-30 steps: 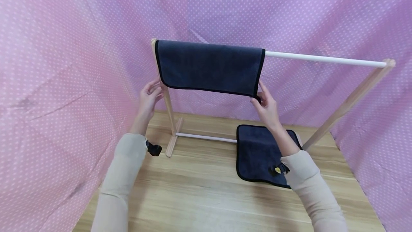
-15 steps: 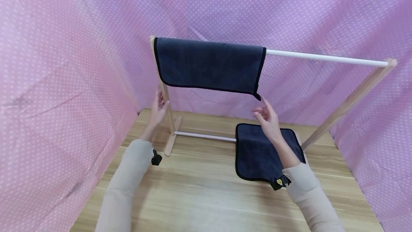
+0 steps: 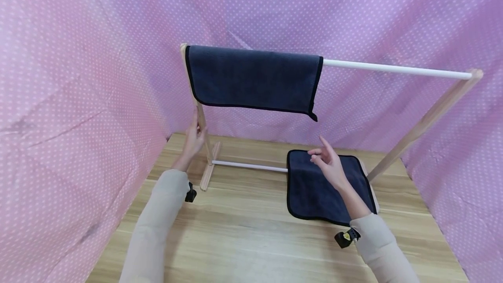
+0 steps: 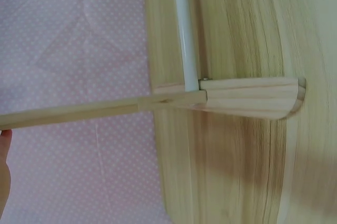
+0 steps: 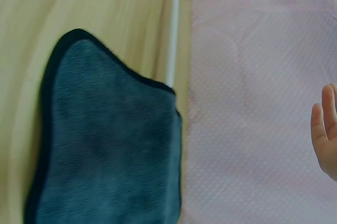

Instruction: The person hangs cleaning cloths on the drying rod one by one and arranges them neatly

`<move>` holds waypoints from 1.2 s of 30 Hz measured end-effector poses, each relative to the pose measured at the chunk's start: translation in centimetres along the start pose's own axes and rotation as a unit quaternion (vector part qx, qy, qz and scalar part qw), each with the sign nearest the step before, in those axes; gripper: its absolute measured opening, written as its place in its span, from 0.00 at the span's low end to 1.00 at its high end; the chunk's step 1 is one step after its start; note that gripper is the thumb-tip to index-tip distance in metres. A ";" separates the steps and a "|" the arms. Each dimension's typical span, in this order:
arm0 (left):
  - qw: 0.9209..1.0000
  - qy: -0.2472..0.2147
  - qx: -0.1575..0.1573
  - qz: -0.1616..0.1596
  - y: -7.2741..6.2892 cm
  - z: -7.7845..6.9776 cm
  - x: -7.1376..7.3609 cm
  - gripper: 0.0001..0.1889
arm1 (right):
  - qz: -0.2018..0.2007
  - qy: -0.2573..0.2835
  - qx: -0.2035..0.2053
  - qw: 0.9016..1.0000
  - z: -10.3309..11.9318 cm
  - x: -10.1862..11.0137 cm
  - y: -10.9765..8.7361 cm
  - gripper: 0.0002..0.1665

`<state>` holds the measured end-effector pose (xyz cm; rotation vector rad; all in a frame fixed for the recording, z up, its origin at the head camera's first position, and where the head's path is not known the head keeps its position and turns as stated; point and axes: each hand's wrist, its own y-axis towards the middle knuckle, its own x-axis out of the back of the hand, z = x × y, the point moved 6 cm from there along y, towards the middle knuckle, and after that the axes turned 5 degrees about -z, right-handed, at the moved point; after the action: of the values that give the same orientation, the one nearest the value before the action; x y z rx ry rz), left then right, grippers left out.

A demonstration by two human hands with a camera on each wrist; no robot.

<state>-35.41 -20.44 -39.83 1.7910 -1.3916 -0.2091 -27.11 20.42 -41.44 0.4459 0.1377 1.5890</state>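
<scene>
A dark grey towel point(image 3: 253, 80) with black edging hangs over the left part of the rack's white top rail point(image 3: 397, 68), a small loop at its lower right corner. My left hand point(image 3: 193, 139) is at the wooden left post point(image 3: 201, 117), below the towel, with its fingers extended upward. In the left wrist view a fingertip point(image 4: 5, 135) meets the post's edge. Holding nothing, my right hand point(image 3: 329, 167) hovers with relaxed fingers above a second dark grey towel point(image 3: 314, 195), which lies across the rack's lower right side.
A white lower rail point(image 3: 249, 166) joins the rack's feet, with the left foot point(image 3: 209, 171) on the wooden table point(image 3: 243, 239). The slanted right post point(image 3: 424, 125) stands beyond the lower towel. Pink dotted cloth point(image 3: 78, 99) surrounds the table.
My right hand has let go of the hanging towel's lower right corner and dropped toward the lower towel. My left hand has left the other corner and moved down along the post.
</scene>
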 end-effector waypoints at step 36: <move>0.997 0.049 -0.057 -0.033 -0.1 0.6 0.3 0.40 | 0.003 -0.168 -0.087 0.982 -9.5 7.6 -7.0 0.35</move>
<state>-35.57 -20.95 -40.19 1.7306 -1.2278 -0.2285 -24.06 30.18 -51.15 0.5696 -0.2583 1.4945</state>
